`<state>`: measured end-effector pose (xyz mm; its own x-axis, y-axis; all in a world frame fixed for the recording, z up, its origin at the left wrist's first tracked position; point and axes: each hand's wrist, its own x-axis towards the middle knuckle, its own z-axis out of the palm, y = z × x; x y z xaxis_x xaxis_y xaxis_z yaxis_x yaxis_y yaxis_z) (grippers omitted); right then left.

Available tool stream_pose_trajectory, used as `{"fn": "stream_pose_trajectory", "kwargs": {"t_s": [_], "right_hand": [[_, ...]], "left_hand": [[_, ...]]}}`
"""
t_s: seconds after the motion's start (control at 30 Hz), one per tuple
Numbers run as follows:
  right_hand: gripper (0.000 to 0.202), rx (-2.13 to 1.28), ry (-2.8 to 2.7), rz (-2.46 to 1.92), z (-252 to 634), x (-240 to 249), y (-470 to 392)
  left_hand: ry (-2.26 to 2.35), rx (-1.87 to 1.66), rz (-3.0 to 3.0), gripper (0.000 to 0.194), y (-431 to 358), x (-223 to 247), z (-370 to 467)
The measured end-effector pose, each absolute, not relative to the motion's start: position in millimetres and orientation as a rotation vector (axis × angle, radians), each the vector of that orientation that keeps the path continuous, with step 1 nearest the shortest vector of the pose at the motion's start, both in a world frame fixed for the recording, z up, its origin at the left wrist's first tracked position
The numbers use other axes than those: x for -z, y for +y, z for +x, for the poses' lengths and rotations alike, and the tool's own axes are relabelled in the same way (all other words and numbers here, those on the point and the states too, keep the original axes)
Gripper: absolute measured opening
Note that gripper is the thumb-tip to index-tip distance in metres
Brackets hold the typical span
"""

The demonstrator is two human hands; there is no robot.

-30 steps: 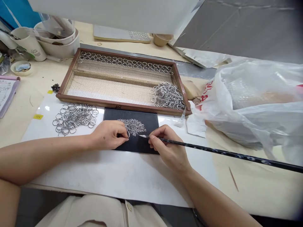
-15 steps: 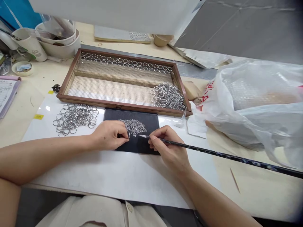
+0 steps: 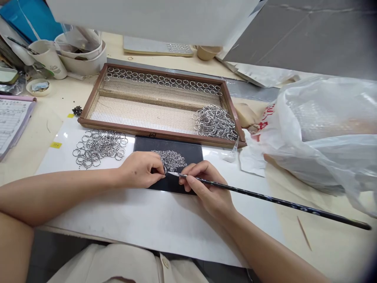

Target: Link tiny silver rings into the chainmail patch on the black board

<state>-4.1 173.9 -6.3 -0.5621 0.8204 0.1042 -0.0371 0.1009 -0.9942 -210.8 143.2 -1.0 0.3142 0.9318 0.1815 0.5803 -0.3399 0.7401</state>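
Over the black mat, my left hand pinches a small silver ring between thumb and fingertips; most of it is hidden. A thin black-handled brush with a pale pointed tip is gripped in my right hand like a pen. Its tip lies right beside the ring; whether they touch I cannot tell. Just beyond both hands a heap of tiny silver pieces lies on the mat. Left of the mat is a loose pile of silver rings on white paper.
Behind the mat stands a wood-framed mesh tray, with rings in rows at its far side and a ring heap at its right. White plastic bags fill the right side. A toothpick, cups and a clipboard lie around.
The brush tip has moved left, from over the mat to beside the ring in my left hand. My left hand keeps its pinch. The whole view has shifted slightly.
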Motion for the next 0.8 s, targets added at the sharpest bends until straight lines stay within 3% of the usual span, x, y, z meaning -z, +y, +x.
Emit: {"fn": "stream_pose_trajectory", "kwargs": {"t_s": [0.8], "right_hand": [[0.010,-1.530,-1.733,-0.779,-5.2,6.2,173.2]], "left_hand": [[1.324,-0.820,2.028,0.013,142.9,2.4,-211.2]]}}
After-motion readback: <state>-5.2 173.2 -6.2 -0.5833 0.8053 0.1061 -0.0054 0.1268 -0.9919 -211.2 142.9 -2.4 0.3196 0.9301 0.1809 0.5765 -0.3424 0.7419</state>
